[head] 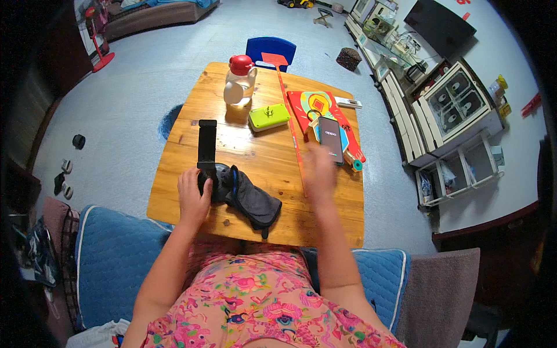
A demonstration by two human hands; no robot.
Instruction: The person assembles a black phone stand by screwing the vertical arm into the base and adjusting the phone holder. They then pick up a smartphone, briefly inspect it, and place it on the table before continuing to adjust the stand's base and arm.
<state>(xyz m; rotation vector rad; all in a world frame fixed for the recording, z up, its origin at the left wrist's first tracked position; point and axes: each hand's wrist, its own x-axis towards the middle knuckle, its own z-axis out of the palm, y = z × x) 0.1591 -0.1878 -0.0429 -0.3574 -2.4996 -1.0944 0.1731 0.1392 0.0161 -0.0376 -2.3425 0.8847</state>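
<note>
My left hand (194, 191) grips the lower part of a black phone holder (207, 143), whose clamp stands upright over the wooden table. Against its base lies a dark grey cloth pouch (259, 202) with a drawstring. My right hand (320, 167) is blurred by motion, just left of a black smartphone (330, 137). Whether its fingers touch the phone cannot be made out. The phone's screen is lit and bears writing. Beneath the phone sits a blue and cream hexagonal object (345, 138), partly covered, over a red printed packet (300, 106).
A clear jug (240, 87) with a red lid and a lime-green box (269, 118) stand on the wooden table (261, 169). A red fly swatter (283, 89) lies lengthwise. Behind the table is a blue chair (270, 45). A white remote (348, 102) rests near the right edge.
</note>
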